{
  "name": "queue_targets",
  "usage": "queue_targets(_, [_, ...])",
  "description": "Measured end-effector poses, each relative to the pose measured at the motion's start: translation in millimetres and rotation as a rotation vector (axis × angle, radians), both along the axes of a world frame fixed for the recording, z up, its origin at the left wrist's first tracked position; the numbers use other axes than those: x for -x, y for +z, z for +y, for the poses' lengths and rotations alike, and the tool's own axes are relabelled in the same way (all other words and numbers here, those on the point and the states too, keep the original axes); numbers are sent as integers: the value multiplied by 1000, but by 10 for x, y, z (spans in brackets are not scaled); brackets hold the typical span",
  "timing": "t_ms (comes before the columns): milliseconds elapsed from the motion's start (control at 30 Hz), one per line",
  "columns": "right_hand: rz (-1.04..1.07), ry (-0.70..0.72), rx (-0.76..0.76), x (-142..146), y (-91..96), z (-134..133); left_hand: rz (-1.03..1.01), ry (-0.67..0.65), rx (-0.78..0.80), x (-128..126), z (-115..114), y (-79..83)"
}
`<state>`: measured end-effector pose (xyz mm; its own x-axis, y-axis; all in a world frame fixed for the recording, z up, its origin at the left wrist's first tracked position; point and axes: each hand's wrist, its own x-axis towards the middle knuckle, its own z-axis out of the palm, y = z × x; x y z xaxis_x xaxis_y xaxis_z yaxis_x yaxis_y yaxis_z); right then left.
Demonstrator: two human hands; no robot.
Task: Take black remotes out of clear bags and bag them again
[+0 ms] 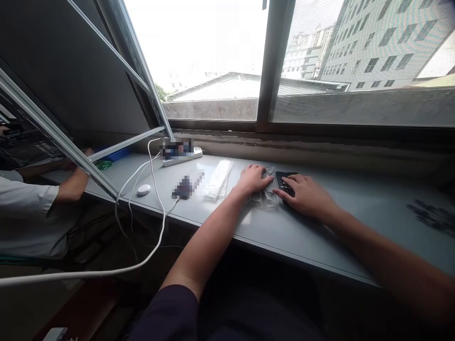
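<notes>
Left hand (253, 179) rests on a clear plastic bag (265, 196); right hand (307, 193) covers a black keypad (283, 183) touching it on the counter (355, 227). Neither grip can be confirmed.

Black keypad (284, 182), half hidden

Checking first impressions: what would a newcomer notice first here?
On the counter, the left hand presses a crinkled clear plastic bag while the right hand rests on a black keypad. Behind, a window shows a grey building. At far left, a co-worker's white sleeve reaches past a window frame.
</notes>
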<state>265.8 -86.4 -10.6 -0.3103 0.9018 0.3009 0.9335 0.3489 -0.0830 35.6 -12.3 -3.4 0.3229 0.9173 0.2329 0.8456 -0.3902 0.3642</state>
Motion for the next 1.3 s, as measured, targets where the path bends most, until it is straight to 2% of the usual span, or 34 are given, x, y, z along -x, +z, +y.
queue_targets(200, [42, 51, -68, 3, 8, 1, -39, -63, 6, 30, 22, 7])
queue_targets(333, [86, 277, -165, 17, 30, -24, -56, -73, -11, 45, 64, 12])
queue_targets(433, [114, 464, -173, 32, 59, -45, -74, -61, -22, 48, 79, 19])
queue_targets(533, [137, 556, -160, 59, 79, -63, -89, -50, -28, 48, 75, 19])
queue_targets(967, [229, 489, -111, 130, 166, -94, -134, 16, 12, 22, 14, 95])
queue_targets(1300, [248, 680, -99, 212, 259, -271, -113, 36, -23, 44, -4, 79])
